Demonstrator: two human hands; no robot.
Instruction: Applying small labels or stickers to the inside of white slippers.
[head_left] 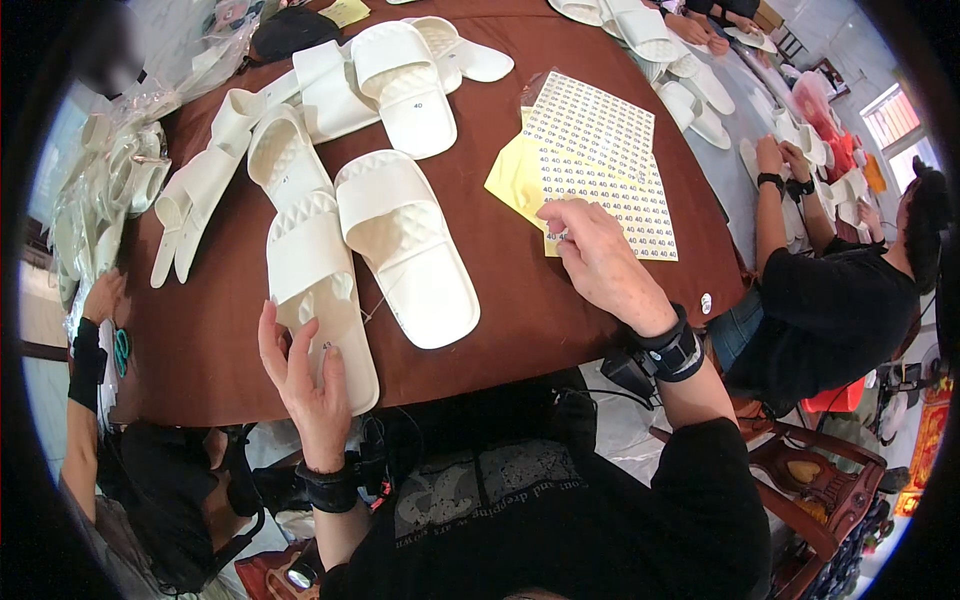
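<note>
Your left hand lay flat, fingers spread, on the heel of the near white slipper, its long axis running away from you. Your right hand pinched at the sticker sheet, rightward on the tabletop.

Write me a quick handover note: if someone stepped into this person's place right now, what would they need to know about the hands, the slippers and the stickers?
Left hand: open, fingers resting on the heel end of the nearest white slipper, holding it flat on the brown table.
Right hand: fingertips pinching at the near edge of the sticker sheet, which lies on yellow backing paper to the right.
A second slipper lies just right of the first, not touched. More slippers sit farther back.
Done: one far slipper shows a small sticker on its sole.
Left: the slipper under the left hand shows no sticker yet.
</note>
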